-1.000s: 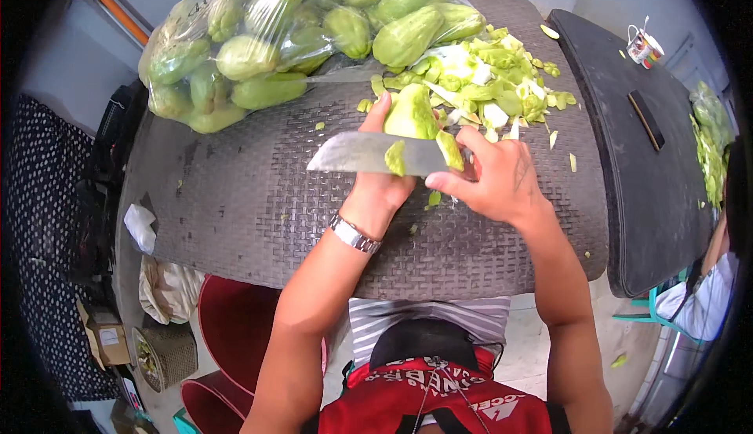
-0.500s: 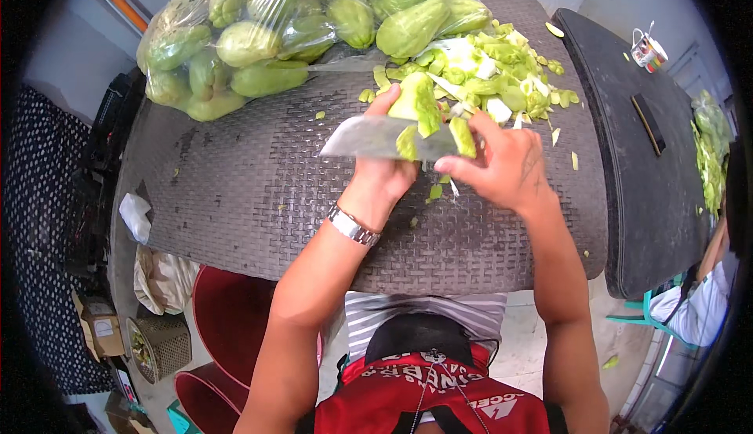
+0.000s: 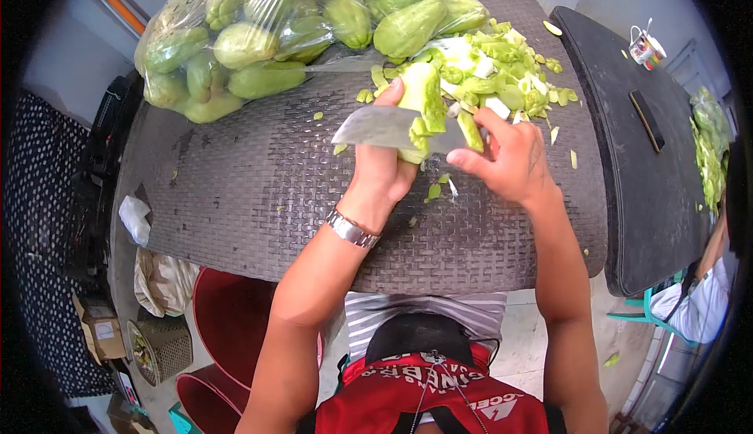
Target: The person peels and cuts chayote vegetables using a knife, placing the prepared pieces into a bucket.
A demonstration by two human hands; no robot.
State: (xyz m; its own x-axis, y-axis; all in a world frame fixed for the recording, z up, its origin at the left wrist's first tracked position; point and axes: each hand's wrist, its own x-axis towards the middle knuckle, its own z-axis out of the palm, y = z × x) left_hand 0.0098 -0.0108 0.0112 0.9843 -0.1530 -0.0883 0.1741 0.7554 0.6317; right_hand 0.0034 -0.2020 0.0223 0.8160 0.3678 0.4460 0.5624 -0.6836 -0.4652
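Note:
My left hand is closed around a pale green chayote held above the table, its thumb along the upper left side. My right hand grips a broad-bladed knife; its handle is hidden in my fingers. The blade lies across the chayote with its tip to the left, and strips of green peel cling to it. Just beyond my hands is a heap of chayote peelings. A clear plastic bag of whole chayotes rests at the far left of the table.
The dark woven-pattern table has peel scraps scattered on it. To the right, a second black table carries a mug and a dark flat object. Red tubs and a woven basket stand below left. Another person's sleeve shows at right.
The knife has moved slightly right and up against the chayote, which has turned more upright in my left hand. The peel strips on the blade have shifted.

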